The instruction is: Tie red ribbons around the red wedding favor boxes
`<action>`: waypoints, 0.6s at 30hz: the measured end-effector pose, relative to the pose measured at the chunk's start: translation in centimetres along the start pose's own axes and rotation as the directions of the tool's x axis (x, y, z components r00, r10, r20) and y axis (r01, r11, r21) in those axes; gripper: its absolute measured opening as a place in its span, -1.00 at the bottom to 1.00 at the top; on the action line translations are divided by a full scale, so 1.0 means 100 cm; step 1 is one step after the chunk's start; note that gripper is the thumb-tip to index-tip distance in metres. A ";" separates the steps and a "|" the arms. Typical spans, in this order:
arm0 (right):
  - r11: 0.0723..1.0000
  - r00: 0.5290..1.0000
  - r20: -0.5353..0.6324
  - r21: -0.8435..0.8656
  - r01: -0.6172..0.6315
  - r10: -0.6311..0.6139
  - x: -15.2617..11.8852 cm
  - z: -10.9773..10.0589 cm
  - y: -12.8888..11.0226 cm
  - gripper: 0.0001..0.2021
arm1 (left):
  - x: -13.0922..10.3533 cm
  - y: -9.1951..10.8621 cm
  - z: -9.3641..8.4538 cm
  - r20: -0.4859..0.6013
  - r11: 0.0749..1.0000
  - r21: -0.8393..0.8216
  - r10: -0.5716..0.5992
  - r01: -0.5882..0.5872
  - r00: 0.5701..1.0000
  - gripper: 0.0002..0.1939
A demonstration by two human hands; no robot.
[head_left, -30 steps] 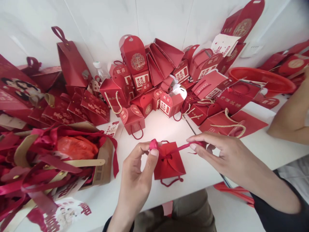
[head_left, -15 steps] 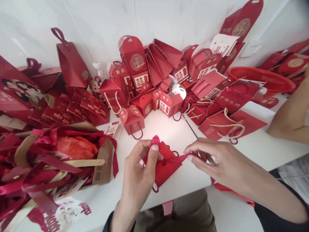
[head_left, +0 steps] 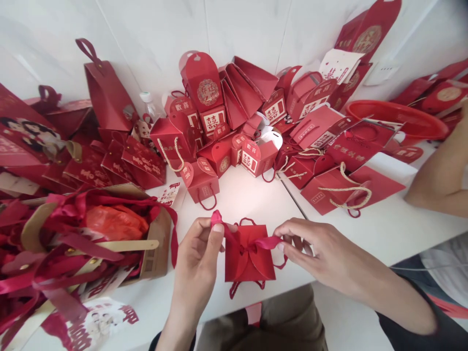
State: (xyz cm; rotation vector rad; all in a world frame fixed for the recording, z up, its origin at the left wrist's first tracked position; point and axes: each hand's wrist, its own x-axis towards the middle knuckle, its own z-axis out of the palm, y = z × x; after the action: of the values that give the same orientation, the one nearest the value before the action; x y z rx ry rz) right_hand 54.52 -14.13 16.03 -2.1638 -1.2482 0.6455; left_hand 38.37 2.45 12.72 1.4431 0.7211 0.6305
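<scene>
Left grip (head_left: 197, 265), right grip (head_left: 325, 251) pinch ribbon (head_left: 268, 242); red box (head_left: 259, 273) near table edge (head_left: 292, 285), room behind

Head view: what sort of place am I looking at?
Likely a gift-packaging workspace: decorated red boxes crowd near the white wall, a carton brims with loose ribbons, and the left hand and right hand pinch the ribbon on a small red box.
</scene>
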 end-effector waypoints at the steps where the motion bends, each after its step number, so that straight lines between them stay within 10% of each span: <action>1: 0.999 1.000 -0.008 0.035 -0.008 0.008 -0.001 -0.002 -0.002 -0.87 | 0.000 0.000 0.001 0.024 0.999 -0.037 -0.004 0.005 1.000 -0.74; 6: 0.983 0.999 -0.025 0.182 0.023 -0.019 -0.001 -0.007 -0.015 -0.89 | 0.002 -0.002 0.010 0.139 0.989 -0.139 -0.025 0.044 0.990 -0.75; 18: 0.921 0.989 -0.105 0.364 0.139 -0.108 0.015 0.003 -0.029 -0.85 | -0.014 0.011 0.025 0.309 0.974 0.203 0.035 -0.102 0.950 -0.73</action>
State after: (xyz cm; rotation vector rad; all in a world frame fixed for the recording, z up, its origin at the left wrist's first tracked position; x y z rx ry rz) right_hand 53.17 -11.54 17.54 -1.7680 -1.1065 0.6700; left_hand 39.42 -0.22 13.88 1.7280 0.5086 0.3762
